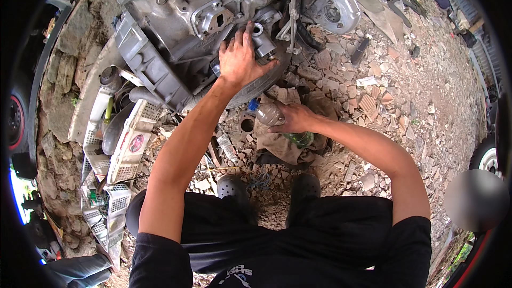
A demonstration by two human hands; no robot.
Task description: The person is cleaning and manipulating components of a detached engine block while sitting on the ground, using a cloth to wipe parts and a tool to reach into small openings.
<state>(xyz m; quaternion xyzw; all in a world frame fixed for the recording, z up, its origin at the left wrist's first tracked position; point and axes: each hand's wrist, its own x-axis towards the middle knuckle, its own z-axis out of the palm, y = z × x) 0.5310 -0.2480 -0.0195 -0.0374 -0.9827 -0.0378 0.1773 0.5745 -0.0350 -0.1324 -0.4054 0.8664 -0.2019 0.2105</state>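
Observation:
My left hand (pixel 239 63) rests with fingers spread on the grey metal engine (pixel 176 48), beside a short round pipe opening (pixel 258 29). Its fingertips touch the casting, and the thumb points out to the right. Lower and to the right, my right hand (pixel 293 118) is closed around a clear plastic bottle (pixel 268 114) with a blue cap (pixel 253 105). The bottle lies tilted, cap end toward the engine. Greenish clear plastic (pixel 301 138) shows below that hand; whether it belongs to the same bottle I cannot tell. A brown rag (pixel 266 141) is spread underneath.
A tyre (pixel 266 82) sits under the engine. White plastic crates (pixel 133 141) with parts stand at left, by a stone wall (pixel 66 72). Broken tile and rubble (pixel 368 144) cover the ground. A metal ring (pixel 247 124) lies near the bottle. Another person's legs (pixel 80 271) show lower left.

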